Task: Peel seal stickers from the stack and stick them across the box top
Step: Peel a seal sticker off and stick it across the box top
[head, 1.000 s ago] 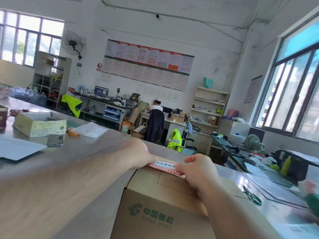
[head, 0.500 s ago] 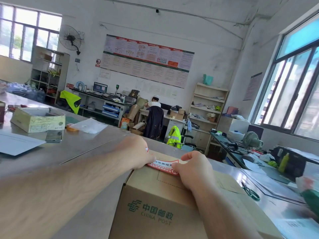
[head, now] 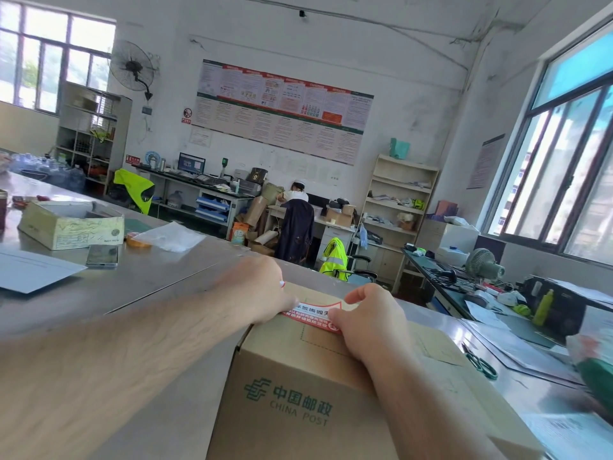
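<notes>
A brown China Post cardboard box [head: 298, 386] stands on the steel table in front of me. A red and white seal sticker [head: 313, 314] lies across the far part of its top. My left hand [head: 262, 287] holds the sticker's left end at the box's left edge, and a bit of red shows between its fingers. My right hand [head: 368, 322] has its thumb on the sticker's right part and its index finger curled at the far corner. No sticker stack is visible.
The steel table [head: 159, 287] carries a phone [head: 102, 255], an open carton [head: 71, 224], a tape roll [head: 137, 242], a plastic bag [head: 172, 235] and a paper sheet [head: 33, 272] at left. Green scissors [head: 482, 365] and papers lie at right. A person [head: 295, 220] sits far back.
Both hands have brought the sticker down onto the box top. My right hand has slid left along it, so less of the sticker shows between the hands.
</notes>
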A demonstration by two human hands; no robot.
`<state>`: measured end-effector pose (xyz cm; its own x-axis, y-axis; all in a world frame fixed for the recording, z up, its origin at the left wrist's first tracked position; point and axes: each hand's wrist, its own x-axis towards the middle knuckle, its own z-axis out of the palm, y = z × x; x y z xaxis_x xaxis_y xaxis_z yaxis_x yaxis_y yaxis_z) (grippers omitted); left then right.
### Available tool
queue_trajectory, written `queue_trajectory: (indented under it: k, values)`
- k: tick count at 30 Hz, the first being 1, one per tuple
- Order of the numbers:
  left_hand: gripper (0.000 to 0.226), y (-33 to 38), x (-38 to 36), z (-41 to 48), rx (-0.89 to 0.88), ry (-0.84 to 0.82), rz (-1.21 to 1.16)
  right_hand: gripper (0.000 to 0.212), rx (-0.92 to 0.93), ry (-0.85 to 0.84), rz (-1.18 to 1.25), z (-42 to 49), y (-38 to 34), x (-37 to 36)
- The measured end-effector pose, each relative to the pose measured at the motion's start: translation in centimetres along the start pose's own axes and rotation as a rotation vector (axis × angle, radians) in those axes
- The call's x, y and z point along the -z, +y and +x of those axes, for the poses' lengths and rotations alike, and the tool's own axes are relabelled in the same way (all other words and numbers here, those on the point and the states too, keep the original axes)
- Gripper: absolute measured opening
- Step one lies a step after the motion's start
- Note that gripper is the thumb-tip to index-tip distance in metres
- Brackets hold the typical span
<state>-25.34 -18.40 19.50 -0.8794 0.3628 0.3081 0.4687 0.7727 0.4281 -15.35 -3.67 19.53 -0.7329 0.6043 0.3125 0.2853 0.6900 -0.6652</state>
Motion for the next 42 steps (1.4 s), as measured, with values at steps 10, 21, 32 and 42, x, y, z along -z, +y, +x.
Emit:
queue_trajectory:
  k: [10,21,32,42]
  values:
    - [0.049,-0.7,-0.1,-0.2,0.054,-0.082,-0.085,0.023,0.048,-0.002,-0.027,-0.2,0.1,0.1]
    - [0.043,-0.3,0.0,0.0,0.088,-0.156,-0.111,0.034,0.034,-0.017,-0.085,-0.5,0.3,0.4]
    - [0.028,-0.1,-0.4,0.1,0.17,-0.134,-0.136,0.029,-0.089,-0.012,-0.264,1.5,0.0,-0.4]
    - [0.039,-0.7,-0.8,0.2,0.153,-0.203,-0.246,0.023,-0.057,-0.116,-0.179,1.1,0.5,0.4]
